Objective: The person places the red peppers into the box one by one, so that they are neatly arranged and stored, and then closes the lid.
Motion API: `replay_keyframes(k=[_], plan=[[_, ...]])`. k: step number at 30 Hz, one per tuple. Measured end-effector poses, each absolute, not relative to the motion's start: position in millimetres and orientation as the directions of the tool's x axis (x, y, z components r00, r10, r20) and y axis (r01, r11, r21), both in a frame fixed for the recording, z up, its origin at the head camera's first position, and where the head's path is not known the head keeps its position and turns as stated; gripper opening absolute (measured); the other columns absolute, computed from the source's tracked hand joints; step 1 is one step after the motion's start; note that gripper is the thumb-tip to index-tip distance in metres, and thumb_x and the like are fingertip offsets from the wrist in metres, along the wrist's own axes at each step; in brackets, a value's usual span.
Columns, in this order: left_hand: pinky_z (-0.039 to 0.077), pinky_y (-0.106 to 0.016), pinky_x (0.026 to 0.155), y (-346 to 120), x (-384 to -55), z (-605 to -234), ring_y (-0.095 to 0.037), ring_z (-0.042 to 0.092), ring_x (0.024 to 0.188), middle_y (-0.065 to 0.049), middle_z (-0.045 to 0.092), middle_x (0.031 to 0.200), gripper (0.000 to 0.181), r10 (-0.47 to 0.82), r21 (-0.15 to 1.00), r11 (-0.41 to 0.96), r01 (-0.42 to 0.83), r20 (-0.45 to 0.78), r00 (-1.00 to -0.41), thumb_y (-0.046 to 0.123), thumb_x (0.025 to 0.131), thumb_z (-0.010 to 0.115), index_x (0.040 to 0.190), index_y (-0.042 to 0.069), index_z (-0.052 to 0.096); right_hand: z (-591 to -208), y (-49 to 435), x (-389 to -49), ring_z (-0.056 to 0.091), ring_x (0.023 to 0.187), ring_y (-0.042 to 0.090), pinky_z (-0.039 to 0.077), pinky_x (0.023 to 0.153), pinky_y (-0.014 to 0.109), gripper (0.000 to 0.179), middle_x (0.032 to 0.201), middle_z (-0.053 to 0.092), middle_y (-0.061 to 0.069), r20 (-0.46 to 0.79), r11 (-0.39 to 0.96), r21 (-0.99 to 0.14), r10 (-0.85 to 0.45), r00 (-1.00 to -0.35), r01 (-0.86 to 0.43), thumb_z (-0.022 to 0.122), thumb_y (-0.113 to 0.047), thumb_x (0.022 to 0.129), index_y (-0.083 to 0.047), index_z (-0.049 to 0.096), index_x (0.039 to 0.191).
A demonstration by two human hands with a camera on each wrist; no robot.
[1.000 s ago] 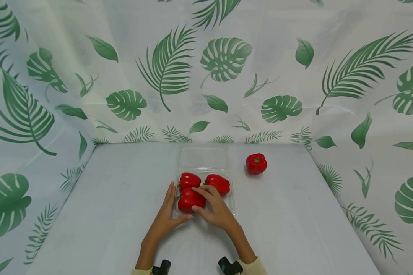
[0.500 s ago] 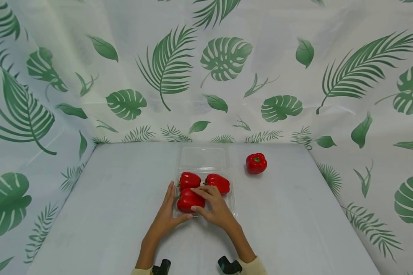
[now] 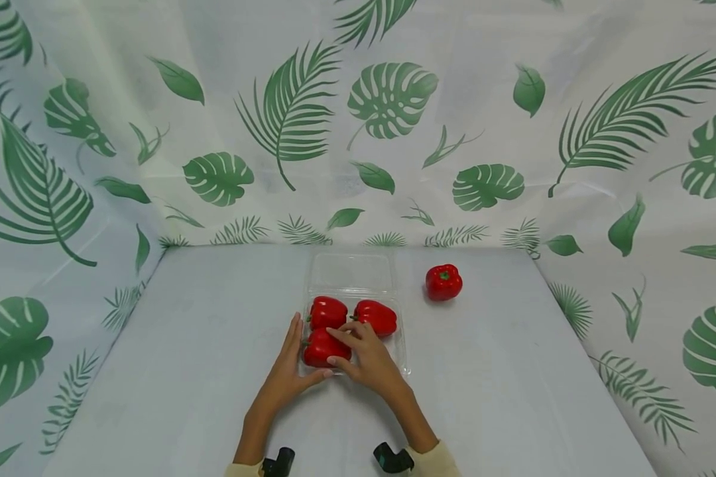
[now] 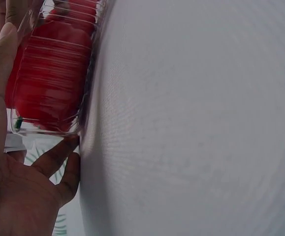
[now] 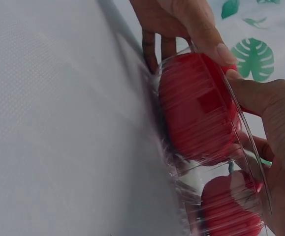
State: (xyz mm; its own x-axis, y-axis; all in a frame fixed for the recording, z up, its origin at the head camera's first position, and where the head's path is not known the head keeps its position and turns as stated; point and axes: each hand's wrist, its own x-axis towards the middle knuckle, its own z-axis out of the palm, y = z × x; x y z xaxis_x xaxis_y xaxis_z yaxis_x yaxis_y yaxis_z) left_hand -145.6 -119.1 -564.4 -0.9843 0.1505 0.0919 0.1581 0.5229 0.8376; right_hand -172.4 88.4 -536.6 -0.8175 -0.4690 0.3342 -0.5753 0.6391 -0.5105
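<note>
Three red bell peppers sit in a clear plastic clamshell container whose lid is folded back. My right hand holds the front-left bell pepper, thumb at its near side and fingertips over its top. That pepper's stem points left, near the container's left wall. Behind it lies another bell pepper, and to the right a third bell pepper. My left hand rests against the container's front-left corner, fingers straight along the left side and thumb along the front. In the left wrist view, its fingertips are right at the container's end.
A fourth red bell pepper stands stem-up on the white table, right of the container. The transparent lid lies toward the back edge. A leaf-printed curtain surrounds the back and sides.
The front-left bell pepper has shifted slightly left toward the container's wall, with my right hand following it. My left hand has stayed nearly in place.
</note>
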Motion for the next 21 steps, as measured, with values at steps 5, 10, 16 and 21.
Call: replay_keyframes(k=[5,10,16,21], plan=[[0.033,-0.058,0.111,-118.7,-145.4,-565.3,-0.034,0.014,0.152,0.002,0.005,0.166,0.115,0.151,0.851,0.505,0.147,0.081,-0.985,0.055,0.076,0.077,0.159,0.016,0.008,-538.2,87.5,-170.9,0.054,0.11,0.019,0.058,0.091,0.038,0.06,0.124,0.058,0.006,0.338,0.66,-0.483,-0.465,-0.818,-0.575,0.079,-0.036,0.081,-0.021,0.06,0.135],[0.033,-0.058,0.111,-118.9,-146.7,-564.9,-0.033,0.014,0.152,0.002,0.006,0.166,0.116,0.145,0.841,0.52,0.146,0.082,-0.986,0.055,0.075,0.078,0.159,0.016,0.008,-538.4,86.4,-170.7,0.054,0.103,0.016,0.059,0.085,0.032,0.057,0.122,0.058,0.007,0.403,0.641,-0.459,-0.466,-0.787,-0.615,0.079,-0.034,0.081,-0.024,0.061,0.134],[0.036,-0.057,0.109,-118.6,-147.1,-564.9,-0.036,0.016,0.151,-0.004,0.006,0.166,0.115,0.154,0.832,0.524,0.179,0.114,-0.982,0.05,0.076,0.079,0.158,0.012,0.009,-537.2,82.9,-171.0,0.054,0.097,0.015,0.059,0.08,0.03,0.051,0.117,0.061,0.007,0.436,0.669,-0.398,-0.464,-0.771,-0.628,0.079,-0.031,0.081,-0.025,0.065,0.129],[0.036,-0.057,0.11,-119.4,-147.3,-564.2,-0.034,0.016,0.151,-0.001,0.005,0.166,0.116,0.154,0.828,0.535,0.167,0.099,-0.983,0.052,0.075,0.079,0.158,0.014,0.007,-533.7,78.5,-170.7,0.057,0.095,0.017,0.06,0.08,0.031,0.049,0.115,0.061,0.008,0.428,0.684,-0.373,-0.472,-0.771,-0.626,0.079,-0.032,0.081,-0.024,0.067,0.128]])
